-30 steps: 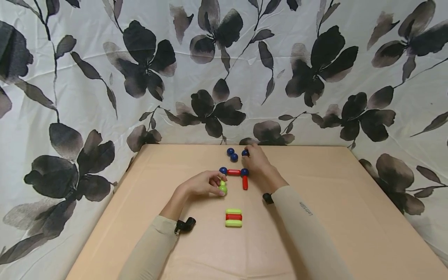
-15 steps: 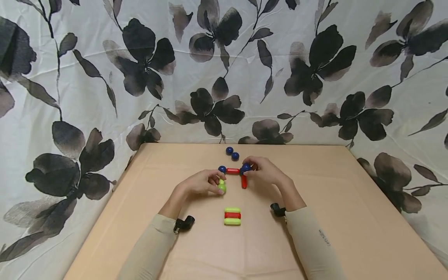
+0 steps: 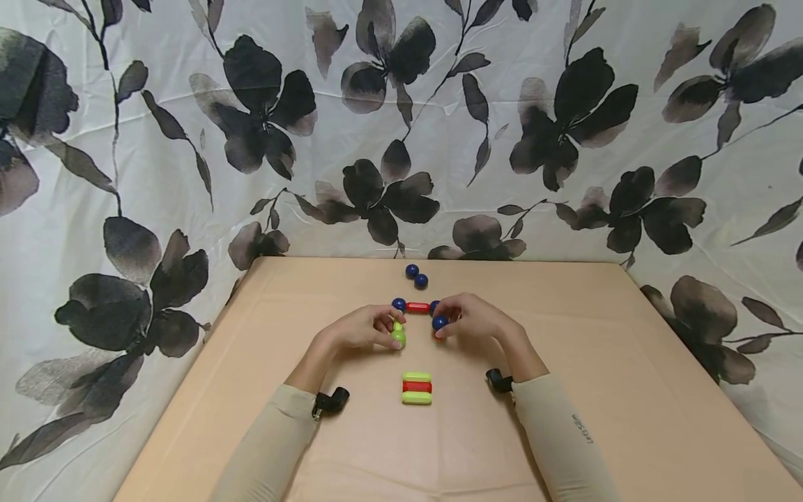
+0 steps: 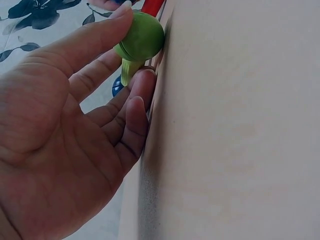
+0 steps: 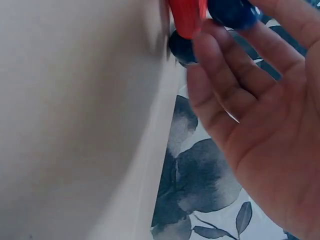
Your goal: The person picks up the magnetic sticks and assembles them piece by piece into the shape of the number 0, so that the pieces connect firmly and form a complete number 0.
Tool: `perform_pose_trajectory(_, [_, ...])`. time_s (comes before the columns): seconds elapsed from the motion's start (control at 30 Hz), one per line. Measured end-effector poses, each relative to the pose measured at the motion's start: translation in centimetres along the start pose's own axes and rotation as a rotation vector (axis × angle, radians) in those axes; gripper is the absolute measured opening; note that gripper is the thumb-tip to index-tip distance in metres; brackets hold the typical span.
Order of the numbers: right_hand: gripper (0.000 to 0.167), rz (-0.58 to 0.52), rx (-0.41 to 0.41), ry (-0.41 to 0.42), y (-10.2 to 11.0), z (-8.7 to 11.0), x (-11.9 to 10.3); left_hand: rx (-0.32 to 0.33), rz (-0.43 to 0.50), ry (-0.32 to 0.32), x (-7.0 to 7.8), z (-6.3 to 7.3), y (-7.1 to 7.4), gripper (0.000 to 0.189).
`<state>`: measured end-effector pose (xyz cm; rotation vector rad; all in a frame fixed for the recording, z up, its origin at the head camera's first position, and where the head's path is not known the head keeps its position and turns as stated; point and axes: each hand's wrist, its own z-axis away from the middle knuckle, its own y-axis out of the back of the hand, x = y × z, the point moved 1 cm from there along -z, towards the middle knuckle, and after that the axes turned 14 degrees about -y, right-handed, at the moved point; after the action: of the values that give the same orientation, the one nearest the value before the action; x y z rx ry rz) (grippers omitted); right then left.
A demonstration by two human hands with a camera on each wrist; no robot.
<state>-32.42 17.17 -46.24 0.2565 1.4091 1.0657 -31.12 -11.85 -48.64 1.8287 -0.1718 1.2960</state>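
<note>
My left hand (image 3: 360, 328) grips a light green ball (image 4: 145, 37) by thumb and fingers, with a yellow-green rod (image 4: 131, 71) running from it toward a blue ball (image 3: 399, 304). A red rod (image 3: 417, 307) links that ball to a second blue corner ball (image 5: 182, 47). From the corner, another red rod (image 5: 186, 17) extends toward me, mostly hidden by fingers in the head view. My right hand (image 3: 479, 318) pinches a loose blue ball (image 3: 440, 322) at this rod's near end; whether they touch I cannot tell.
Two blue balls (image 3: 421, 281) lie together near the table's back edge. Closer to me, two yellow-green rods (image 3: 417, 398) and a red rod (image 3: 417, 386) lie side by side on the table (image 3: 564, 383). A floral cloth (image 3: 470, 139) hangs behind.
My right hand has brought a blue ball from the back of the table toward me, past the corner ball to the red rod. My left hand has stayed put on the green ball.
</note>
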Motion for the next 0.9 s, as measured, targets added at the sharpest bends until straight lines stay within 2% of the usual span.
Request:
perform_pose_trajectory(0.1, [0.029, 0.034, -0.09, 0.012, -0.1, 0.2, -0.3, 0.0, 0.003, -0.006, 0.1, 0.0, 0.1, 0.05])
perform_pose_trajectory(0.2, [0.03, 0.065, -0.146, 0.007, -0.2, 0.5, -0.6, -0.002, 0.008, -0.012, 0.2, 0.0, 0.1, 0.05])
perform_pose_trajectory(0.37, [0.029, 0.087, -0.148, -0.021, -0.4, 0.9, -1.1, -0.003, 0.02, -0.03, 0.1, 0.0, 0.0, 0.05])
perform_pose_trajectory(0.47, [0.028, 0.078, -0.165, 0.002, -0.5, 0.9, -1.1, -0.001, 0.024, -0.039, 0.0, 0.0, 0.0, 0.05])
perform_pose_trajectory(0.67, [0.027, 0.065, -0.253, 0.057, -0.9, 0.3, -1.0, 0.0, 0.026, -0.03, -0.2, -0.1, 0.0, 0.049])
perform_pose_trajectory(0.9, [0.031, 0.054, -0.264, 0.028, -1.2, 0.0, -1.1, 0.0, 0.013, -0.025, -0.4, -0.3, 0.0, 0.051])
